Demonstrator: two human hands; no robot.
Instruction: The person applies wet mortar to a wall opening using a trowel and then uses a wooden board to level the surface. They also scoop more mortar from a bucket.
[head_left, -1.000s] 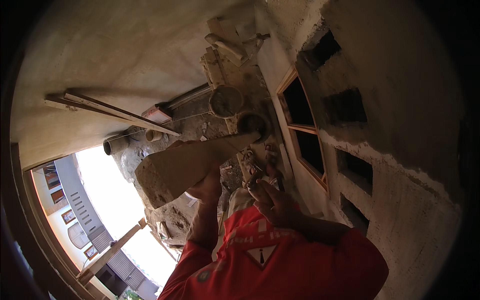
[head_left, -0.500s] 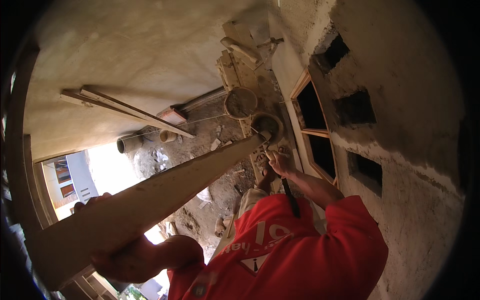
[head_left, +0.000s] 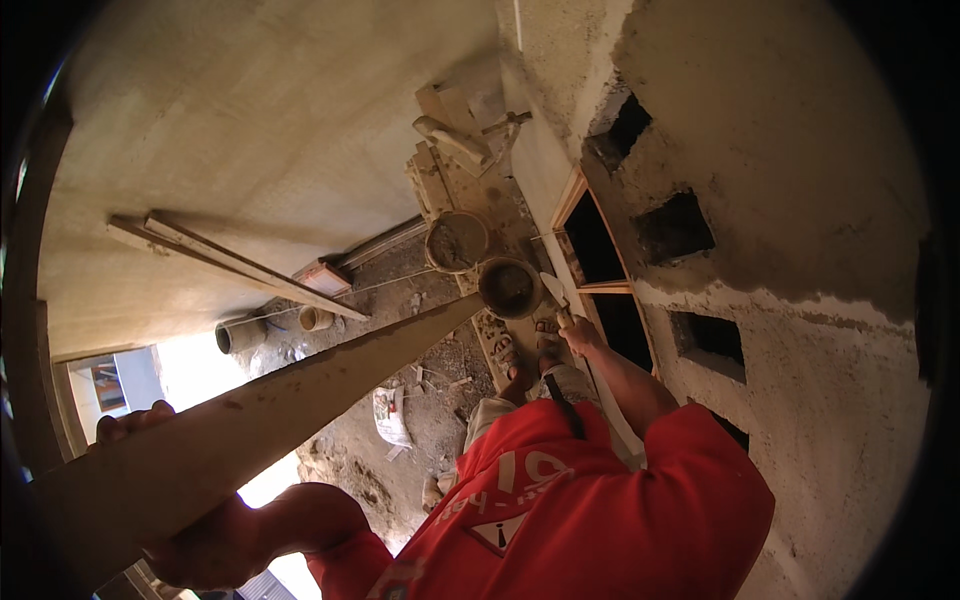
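My left hand (head_left: 135, 425) grips the near end of a long wooden straightedge (head_left: 300, 385) at the lower left. The board runs up and to the right, and its far tip ends beside a mortar pan (head_left: 510, 287). My right hand (head_left: 582, 335) is stretched down along the wall and is shut on the handle of a trowel (head_left: 553, 292). The trowel blade lies at the pan's right rim. My feet in sandals (head_left: 525, 350) stand on a plank just below the pan. My red shirt (head_left: 560, 510) fills the lower middle.
A second mortar pan (head_left: 457, 240) stands beyond the first. The rough plastered wall (head_left: 800, 330) on the right has square holes (head_left: 675, 225) and a wooden window frame (head_left: 590, 240). Planks (head_left: 230, 262) lean on the far wall. A pipe piece (head_left: 240, 335) and a sack (head_left: 392, 415) lie on the dirt.
The straightedge has swung away from my body and now reaches far out to the lower left. My right hand with the trowel has gone down toward the near pan.
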